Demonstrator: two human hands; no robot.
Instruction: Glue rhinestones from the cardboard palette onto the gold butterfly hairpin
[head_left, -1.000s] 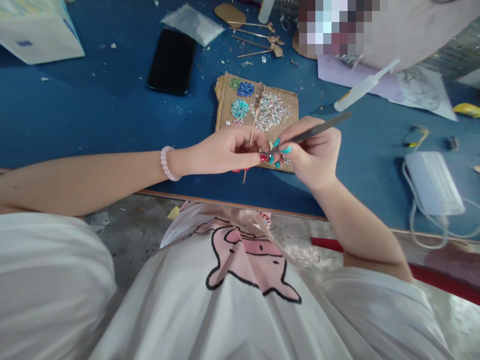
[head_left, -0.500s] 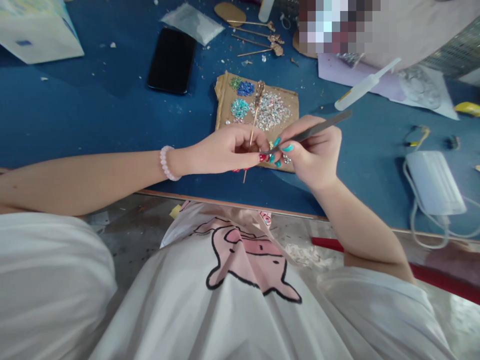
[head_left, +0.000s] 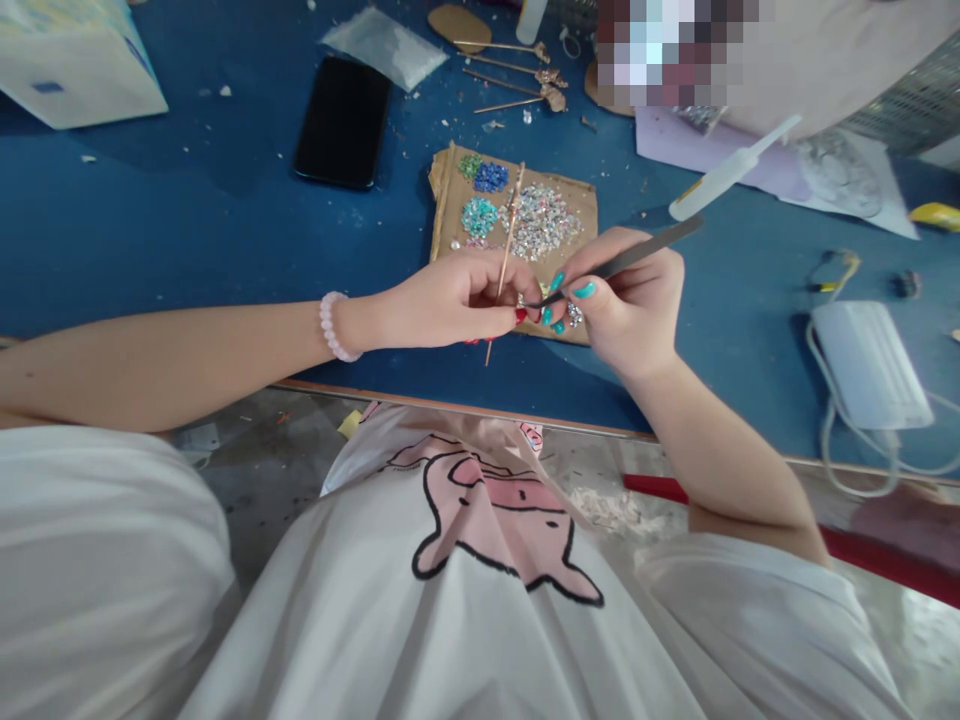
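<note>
My left hand (head_left: 472,295) is closed around a thin copper-coloured hairpin (head_left: 511,220), its ornamented end pointing away from me and its plain tip sticking out below my fingers. In my right hand (head_left: 630,300) I grip dark metal tweezers (head_left: 645,250) like a pen. Their points meet my left fingertips; whether they pinch anything is too small to tell. Beneath both hands lies a piece of cardboard (head_left: 450,205) bearing small piles of silvery rhinestones (head_left: 544,222), turquoise ones (head_left: 479,216), blue ones (head_left: 491,177) and green ones (head_left: 471,166).
A black phone (head_left: 343,122) and a clear plastic bag (head_left: 386,47) lie beyond my left hand. Several similar hairpins (head_left: 517,80) lie at the back. To the right are a white glue bottle (head_left: 712,180) and a white device with a cable (head_left: 870,365). A person sits opposite.
The hairpin has turned in my left fingers, so its ornamented end now looks narrower. My right hand and the tweezers have shifted only slightly.
</note>
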